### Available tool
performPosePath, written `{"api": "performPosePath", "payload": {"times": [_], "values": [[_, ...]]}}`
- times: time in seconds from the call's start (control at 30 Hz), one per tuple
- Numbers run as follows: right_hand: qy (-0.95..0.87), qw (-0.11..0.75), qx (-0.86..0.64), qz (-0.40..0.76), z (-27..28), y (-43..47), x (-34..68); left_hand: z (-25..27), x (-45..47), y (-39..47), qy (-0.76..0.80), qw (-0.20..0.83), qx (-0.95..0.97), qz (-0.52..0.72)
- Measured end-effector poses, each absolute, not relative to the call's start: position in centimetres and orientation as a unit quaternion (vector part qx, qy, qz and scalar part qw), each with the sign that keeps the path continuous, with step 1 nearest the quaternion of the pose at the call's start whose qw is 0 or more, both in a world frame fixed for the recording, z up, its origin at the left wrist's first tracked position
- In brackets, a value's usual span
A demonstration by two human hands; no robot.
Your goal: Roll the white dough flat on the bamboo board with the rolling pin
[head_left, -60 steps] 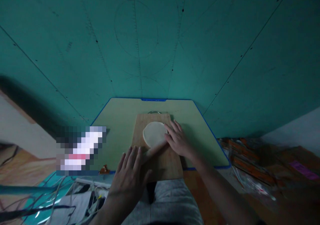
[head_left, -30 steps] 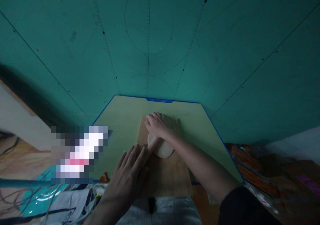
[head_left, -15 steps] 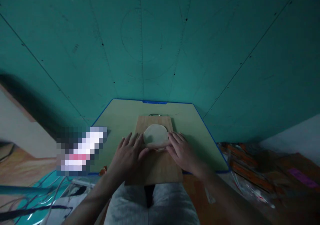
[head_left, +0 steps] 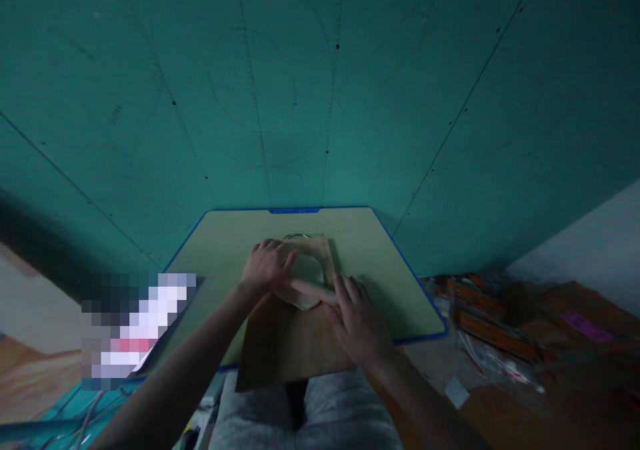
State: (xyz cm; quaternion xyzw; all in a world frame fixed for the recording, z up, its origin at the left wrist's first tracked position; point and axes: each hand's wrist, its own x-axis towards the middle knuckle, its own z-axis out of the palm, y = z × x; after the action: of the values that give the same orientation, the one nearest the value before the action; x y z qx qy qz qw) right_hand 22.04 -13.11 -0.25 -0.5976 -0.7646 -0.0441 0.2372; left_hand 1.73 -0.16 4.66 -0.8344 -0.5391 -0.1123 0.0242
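Observation:
A thin, flat round of pale dough [head_left: 310, 268] lies on a wooden cutting board [head_left: 287, 343]. Across the dough rests a light rolling pin [head_left: 314, 291], slanting down to the right. My left hand [head_left: 267, 263] is closed at the pin's far left end, over the dough's left edge. At the pin's near right end is my right hand [head_left: 359, 313], its fingers laid over the wood. The hands cover both ends of the pin and part of the dough.
The board sits on a small pale table with a blue rim [head_left: 407, 270] against a green wall [head_left: 310, 90], its near end over my lap. A bright pixelated object [head_left: 160, 317] is at the table's left. Cardboard and plastic wrapping [head_left: 500, 323] lie right on the floor.
The rolling pin has turned from level to slanted. My left hand has moved away from me, up the board, and my right hand slightly nearer. The view has shifted a little to the right.

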Motion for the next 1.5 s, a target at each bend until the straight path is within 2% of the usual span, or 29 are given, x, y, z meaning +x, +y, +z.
{"api": "performPosePath", "payload": {"times": [0.2,0.4,0.7,1.1,1.37,1.5], "values": [[-0.753,0.231,-0.616,-0.009,1.1,-11.4,22.2,4.4,3.2,2.3,-0.558,0.006,-0.824,-0.097],[-0.794,0.21,-0.569,0.039,0.8,-15.8,20.8,2.4,0.1,-0.9,-0.491,0.059,-0.857,-0.14],[-0.824,0.149,-0.54,0.082,2.5,-19.1,18.1,1.0,-4.9,-5.2,-0.465,-0.007,-0.874,-0.141],[-0.821,0.242,-0.515,0.054,0.9,-17.2,19.8,0.9,-3.6,-4.7,-0.47,-0.011,-0.866,-0.172],[-0.765,0.329,-0.553,0.0,0.6,-15.9,21.4,2.5,0.2,-3.2,-0.538,0.017,-0.833,-0.129],[-0.74,0.345,-0.577,-0.011,1.0,-15.6,21.6,3.6,2.6,-2.1,-0.554,0.012,-0.825,-0.109]]}}
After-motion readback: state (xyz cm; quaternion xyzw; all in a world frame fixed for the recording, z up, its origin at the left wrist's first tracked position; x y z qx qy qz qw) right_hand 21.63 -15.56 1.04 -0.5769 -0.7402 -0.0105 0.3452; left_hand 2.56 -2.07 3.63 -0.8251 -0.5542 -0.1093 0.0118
